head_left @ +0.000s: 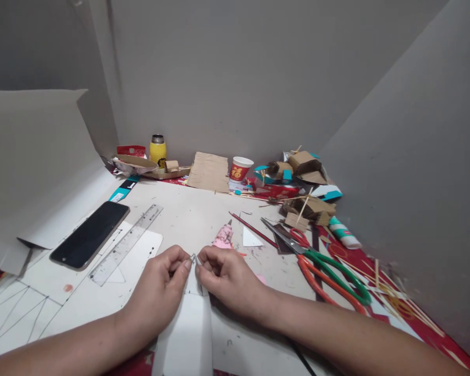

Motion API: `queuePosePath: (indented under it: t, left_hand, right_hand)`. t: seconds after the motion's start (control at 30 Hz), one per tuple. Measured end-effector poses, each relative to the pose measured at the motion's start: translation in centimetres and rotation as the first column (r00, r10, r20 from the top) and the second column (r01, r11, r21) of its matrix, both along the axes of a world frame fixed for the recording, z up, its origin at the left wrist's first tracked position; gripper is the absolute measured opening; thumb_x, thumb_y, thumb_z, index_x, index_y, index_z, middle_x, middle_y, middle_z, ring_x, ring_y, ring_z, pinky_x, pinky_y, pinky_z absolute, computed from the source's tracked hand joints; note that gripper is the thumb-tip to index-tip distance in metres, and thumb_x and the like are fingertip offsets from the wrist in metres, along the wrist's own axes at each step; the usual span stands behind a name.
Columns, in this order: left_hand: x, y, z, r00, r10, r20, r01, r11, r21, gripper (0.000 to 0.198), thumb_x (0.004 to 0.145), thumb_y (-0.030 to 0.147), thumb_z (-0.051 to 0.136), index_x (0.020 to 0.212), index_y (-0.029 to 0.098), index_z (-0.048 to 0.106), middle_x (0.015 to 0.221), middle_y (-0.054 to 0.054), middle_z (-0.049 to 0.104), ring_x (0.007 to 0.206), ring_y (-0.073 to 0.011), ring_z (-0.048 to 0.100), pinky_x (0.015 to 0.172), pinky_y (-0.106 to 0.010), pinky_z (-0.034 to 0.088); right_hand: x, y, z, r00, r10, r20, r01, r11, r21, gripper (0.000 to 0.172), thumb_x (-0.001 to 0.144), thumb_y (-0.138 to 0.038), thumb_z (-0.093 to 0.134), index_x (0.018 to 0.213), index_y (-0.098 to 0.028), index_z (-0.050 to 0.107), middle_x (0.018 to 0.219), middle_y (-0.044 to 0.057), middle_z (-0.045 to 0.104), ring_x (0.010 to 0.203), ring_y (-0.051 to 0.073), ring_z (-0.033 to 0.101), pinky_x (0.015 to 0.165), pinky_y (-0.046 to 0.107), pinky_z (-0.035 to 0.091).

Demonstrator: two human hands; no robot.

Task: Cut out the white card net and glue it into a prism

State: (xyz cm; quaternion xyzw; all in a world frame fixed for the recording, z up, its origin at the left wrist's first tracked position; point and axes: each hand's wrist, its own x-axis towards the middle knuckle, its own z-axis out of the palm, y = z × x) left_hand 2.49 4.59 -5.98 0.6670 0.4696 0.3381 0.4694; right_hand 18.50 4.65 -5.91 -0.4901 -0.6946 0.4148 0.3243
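Near the front centre of the table, a folded white paper piece [186,326] narrows to a point at its far end. My left hand [162,287] is closed, thumb and forefinger pinching the left side of that tip. On the tip's right side my right hand [233,284] pinches too, its fingers curled in. The fingertips of the two hands nearly meet there. Just beyond my right hand lies a pink glue gun [224,236] with its nozzle pointing away. A small white paper triangle [252,237] rests to its right.
At left are a black phone [90,235], a clear ruler [127,243] and a sheet with drawn lines [19,308]. Scissors with green and orange handles [329,271] lie right. A yellow bottle [157,151], red paper cup [241,169] and cardboard [209,172] stand behind.
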Motion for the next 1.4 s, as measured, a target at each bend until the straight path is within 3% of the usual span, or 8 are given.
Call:
queuePosePath:
  t: [0.47, 0.67, 0.83, 1.4]
  left_hand:
    - [0.09, -0.27, 0.29, 1.0, 0.006, -0.014, -0.007, 0.999, -0.039, 0.017, 0.084, 0.027, 0.05, 0.069, 0.019, 0.05, 0.059, 0.004, 0.05, 0.057, -0.0127, 0.045, 0.054, -0.024, 0.035]
    - [0.07, -0.17, 0.36, 0.999, 0.009, 0.045, -0.005, 0.996, -0.088, 0.017, 0.084, 0.027, 0.052, 0.07, 0.018, 0.052, 0.059, 0.003, 0.051, 0.056, -0.0121, 0.044, 0.053, -0.025, 0.033]
    - [0.02, -0.02, 0.13, 0.993, 0.028, 0.119, -0.007, 0.985, -0.175, 0.019, 0.083, 0.029, 0.054, 0.067, 0.018, 0.052, 0.053, 0.006, 0.044, 0.05, -0.0095, 0.036, 0.048, -0.023, 0.027]
    - [0.29, -0.27, 0.42, 0.976, 0.098, 0.196, -0.05, 0.969, -0.24, 0.023, 0.079, 0.034, 0.058, 0.065, 0.018, 0.049, 0.05, 0.007, 0.043, 0.047, -0.008, 0.032, 0.045, -0.021, 0.024]
  right_hand:
    - [0.1, 0.02, 0.02, 1.0, -0.006, -0.015, 0.006, 1.0, -0.016, 0.012, 0.073, -0.013, 0.048, 0.062, -0.018, 0.043, 0.055, -0.006, 0.037, 0.053, 0.009, 0.034, 0.047, 0.021, 0.027]
    - [0.03, 0.17, -0.12, 1.0, -0.025, 0.001, 0.025, 1.0, 0.002, 0.014, 0.073, -0.013, 0.049, 0.062, -0.018, 0.044, 0.054, -0.007, 0.036, 0.051, 0.009, 0.033, 0.046, 0.02, 0.026]
    - [-0.07, 0.13, -0.08, 0.999, -0.034, 0.011, 0.034, 0.999, 0.004, 0.014, 0.074, -0.014, 0.048, 0.062, -0.019, 0.044, 0.054, -0.006, 0.036, 0.051, 0.009, 0.034, 0.046, 0.02, 0.027]
    - [0.01, -0.05, 0.09, 0.995, -0.031, 0.1, 0.022, 0.996, 0.086, 0.014, 0.076, -0.012, 0.048, 0.063, -0.018, 0.045, 0.054, -0.006, 0.038, 0.052, 0.009, 0.035, 0.047, 0.021, 0.028]
